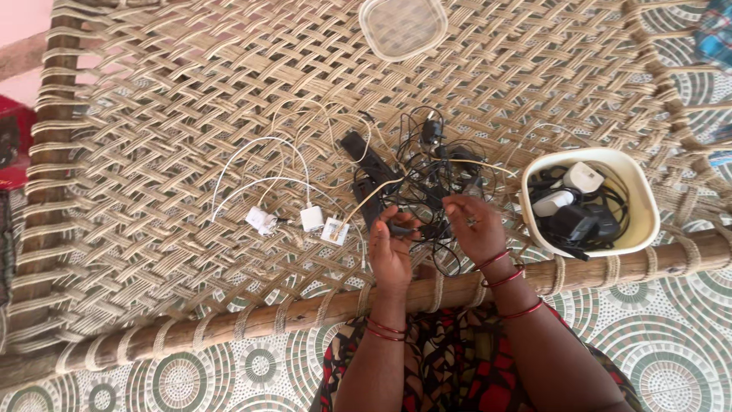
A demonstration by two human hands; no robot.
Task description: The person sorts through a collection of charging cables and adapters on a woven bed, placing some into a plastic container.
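1. Our left hand (390,248) pinches a black plug from the black cable tangle (427,179) on the woven cot (152,114).
2. Our right hand (474,229), fingers half curled, lifts thin strands to separate them.
3. White chargers (293,220) lie sorted left; a cream tub (640,200) holds others.

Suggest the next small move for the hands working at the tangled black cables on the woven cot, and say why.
Probably the left hand should draw its black plug gently out of the tangle of black cables while the right hand steadies the strands it touches: the cables loop over one another, so a hard tug might tighten them.
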